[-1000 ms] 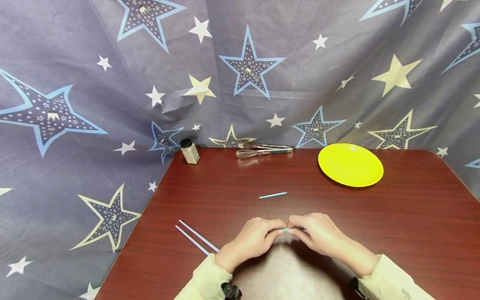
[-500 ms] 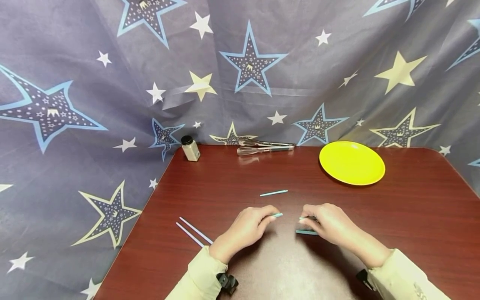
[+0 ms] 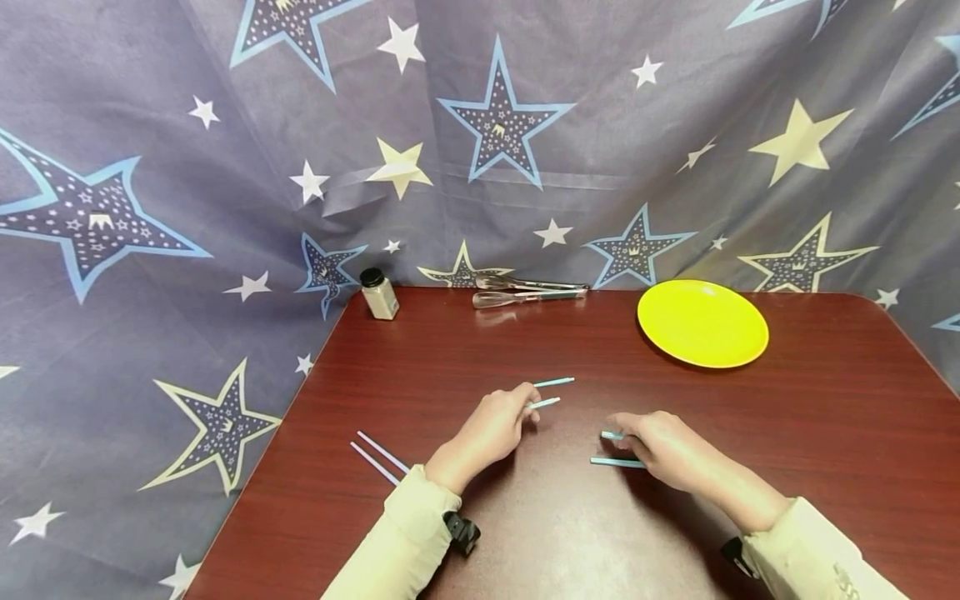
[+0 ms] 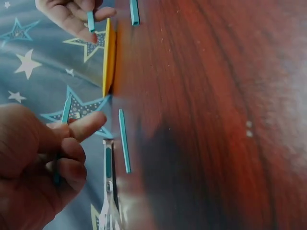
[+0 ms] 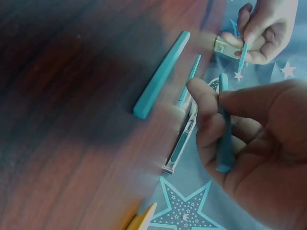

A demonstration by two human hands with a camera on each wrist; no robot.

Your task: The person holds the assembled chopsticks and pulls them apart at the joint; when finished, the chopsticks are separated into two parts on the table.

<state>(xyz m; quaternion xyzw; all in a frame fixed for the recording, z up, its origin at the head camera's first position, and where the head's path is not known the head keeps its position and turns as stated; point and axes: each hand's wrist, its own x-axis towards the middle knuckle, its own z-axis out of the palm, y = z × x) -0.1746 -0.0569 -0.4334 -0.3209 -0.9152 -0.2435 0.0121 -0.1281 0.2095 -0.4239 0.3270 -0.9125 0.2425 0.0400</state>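
Observation:
My left hand (image 3: 487, 433) pinches a thin teal chopstick half (image 4: 66, 110) between thumb and fingers, just above the table. A matching thin teal half (image 3: 555, 382) lies on the wood right beside its fingertips. In my right hand (image 3: 667, 450) a thicker teal chopstick half (image 5: 224, 158) is held between thumb and curled fingers, seen best in the right wrist view. Below that hand another thick teal half (image 5: 160, 76) rests on the table. The two hands are apart, with bare wood between them.
Two long pale purple chopsticks (image 3: 378, 457) lie left of my left forearm, partly covered by the sleeve. Along the back edge of the table (image 3: 450, 367) are a black-capped shaker (image 3: 380, 296), metal tongs (image 3: 528, 296) and a yellow plate (image 3: 702, 325). A star-patterned cloth hangs behind.
My hands were together with the chopstick pieces meeting; they have since parted, each holding a half. The left hand moved forward beside the thin half on the table; the right hand shifted right.

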